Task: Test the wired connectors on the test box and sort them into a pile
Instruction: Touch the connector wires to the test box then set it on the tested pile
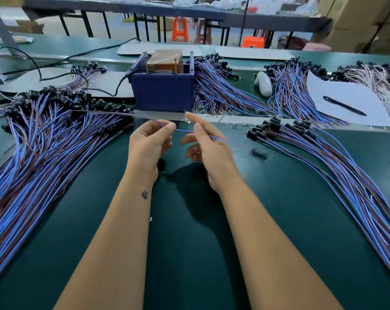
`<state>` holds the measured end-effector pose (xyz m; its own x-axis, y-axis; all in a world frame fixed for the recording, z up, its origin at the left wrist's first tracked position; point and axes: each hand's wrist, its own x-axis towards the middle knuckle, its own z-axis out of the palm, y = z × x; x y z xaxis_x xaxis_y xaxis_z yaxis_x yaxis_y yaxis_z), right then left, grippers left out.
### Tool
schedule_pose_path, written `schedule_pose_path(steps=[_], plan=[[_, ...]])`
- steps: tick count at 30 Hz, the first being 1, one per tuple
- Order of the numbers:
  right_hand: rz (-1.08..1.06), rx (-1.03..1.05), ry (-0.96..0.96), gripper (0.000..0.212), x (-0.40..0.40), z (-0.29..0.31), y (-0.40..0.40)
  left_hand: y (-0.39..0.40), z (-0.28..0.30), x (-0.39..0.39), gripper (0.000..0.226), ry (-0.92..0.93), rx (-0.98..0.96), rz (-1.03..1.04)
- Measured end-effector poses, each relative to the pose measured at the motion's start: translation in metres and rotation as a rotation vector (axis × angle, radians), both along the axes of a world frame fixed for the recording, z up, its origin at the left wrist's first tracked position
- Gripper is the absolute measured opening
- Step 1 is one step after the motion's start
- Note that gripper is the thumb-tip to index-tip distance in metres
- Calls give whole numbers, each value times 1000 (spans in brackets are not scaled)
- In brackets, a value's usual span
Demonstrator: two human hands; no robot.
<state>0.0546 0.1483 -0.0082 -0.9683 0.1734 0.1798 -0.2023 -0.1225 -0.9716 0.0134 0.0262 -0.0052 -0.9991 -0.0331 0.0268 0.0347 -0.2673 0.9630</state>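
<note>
Both hands are handling one blue-and-brown wired connector (185,131) just near of the test box (162,91): left hand (149,145) pinching it, right hand (208,151) loosely pinching. Next, probably, laying it on the left pile (55,135).

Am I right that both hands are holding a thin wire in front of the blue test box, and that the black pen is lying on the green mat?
Not quite: in the head view the black pen lies on the white paper sheet, not on the green mat. The left hand and right hand do hold a thin wire before the blue test box.
</note>
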Motion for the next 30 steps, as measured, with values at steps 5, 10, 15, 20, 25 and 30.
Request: schedule_pose_path(steps=[5, 10, 15, 20, 25, 30], plan=[[-259, -49, -108, 21, -7, -2, 13, 1, 3, 11, 22, 102, -90, -420], [-338, -172, -109, 22, -11, -3, 30, 5, 3, 18, 39, 117, -272, -744], [-367, 327, -223, 13, -9, -5, 38, 9, 6, 20, 42, 47, -263, -659], [-357, 796, -223, 24, 2, -4, 52, 11, 6, 20, 34, -5, -215, -562], [-471, 1081, -255, 22, 26, 5, 106, 12, 7, 20, 29, -17, -238, -562], [-611, 1246, -354, 20, 42, 18, 150, 14, 7, 20, 26, -20, -237, -551]])
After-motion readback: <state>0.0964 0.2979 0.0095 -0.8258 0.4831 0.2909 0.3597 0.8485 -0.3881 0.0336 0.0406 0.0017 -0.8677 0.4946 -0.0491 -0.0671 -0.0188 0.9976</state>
